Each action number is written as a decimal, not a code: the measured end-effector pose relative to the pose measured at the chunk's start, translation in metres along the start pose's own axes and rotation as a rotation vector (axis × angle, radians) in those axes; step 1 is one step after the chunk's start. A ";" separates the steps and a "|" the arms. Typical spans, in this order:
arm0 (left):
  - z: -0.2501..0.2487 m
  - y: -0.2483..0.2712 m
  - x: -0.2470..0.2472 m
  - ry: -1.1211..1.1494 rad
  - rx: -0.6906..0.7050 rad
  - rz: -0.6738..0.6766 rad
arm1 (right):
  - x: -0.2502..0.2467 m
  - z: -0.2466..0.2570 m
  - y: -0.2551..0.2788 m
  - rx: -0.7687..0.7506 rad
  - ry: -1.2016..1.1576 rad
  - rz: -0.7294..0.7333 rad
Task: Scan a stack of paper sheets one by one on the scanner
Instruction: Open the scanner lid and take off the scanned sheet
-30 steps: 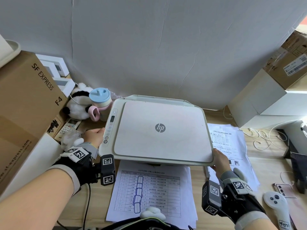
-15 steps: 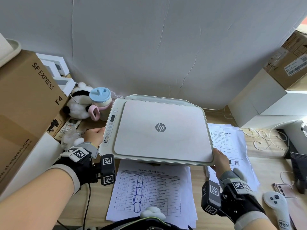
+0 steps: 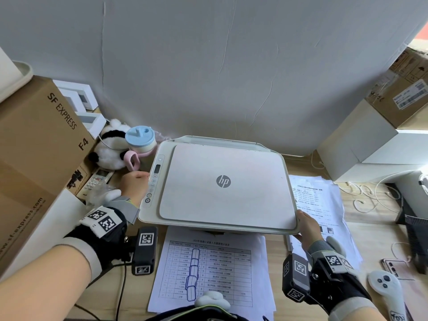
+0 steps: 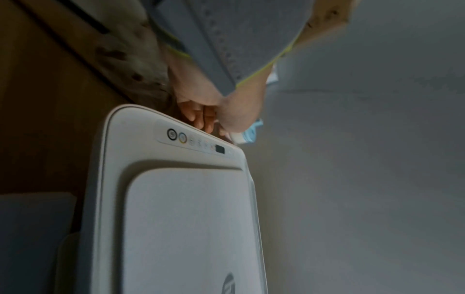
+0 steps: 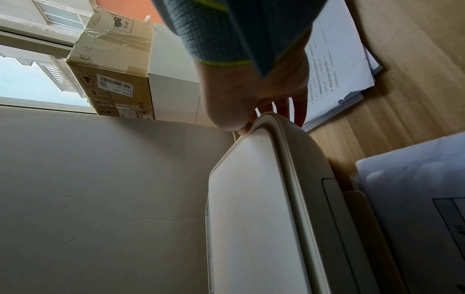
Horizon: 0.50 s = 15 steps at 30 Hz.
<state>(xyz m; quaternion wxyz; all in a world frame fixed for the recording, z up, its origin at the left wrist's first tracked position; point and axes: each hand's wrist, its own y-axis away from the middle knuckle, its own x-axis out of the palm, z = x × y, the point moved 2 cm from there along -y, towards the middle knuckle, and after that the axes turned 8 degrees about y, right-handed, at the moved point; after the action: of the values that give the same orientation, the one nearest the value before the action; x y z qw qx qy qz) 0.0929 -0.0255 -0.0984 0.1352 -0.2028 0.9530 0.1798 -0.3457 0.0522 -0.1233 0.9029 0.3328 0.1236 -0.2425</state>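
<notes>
Head view: a wooden desk (image 3: 370,230) stands against a cracked grey wall (image 3: 231,66), with the scanner (image 3: 222,184) at its middle, lid down. Left hand (image 3: 133,184) curls its fingers round the scanner's left edge beside the buttons; right hand (image 3: 306,225) grips its front right corner. Printed sheets (image 3: 208,269) lie in front of it, more paper (image 3: 322,205) to its right. Cardboard boxes (image 3: 34,147) flank both sides.
</notes>
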 end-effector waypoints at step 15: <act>-0.037 0.025 0.018 0.247 -0.393 0.227 | -0.002 0.003 0.009 0.054 -0.177 0.011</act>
<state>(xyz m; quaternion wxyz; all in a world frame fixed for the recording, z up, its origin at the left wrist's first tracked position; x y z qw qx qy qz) 0.0591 -0.0249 -0.0643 -0.0453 -0.1374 0.9258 0.3492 -0.3428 0.0572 -0.1156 0.9022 0.3351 0.0350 -0.2692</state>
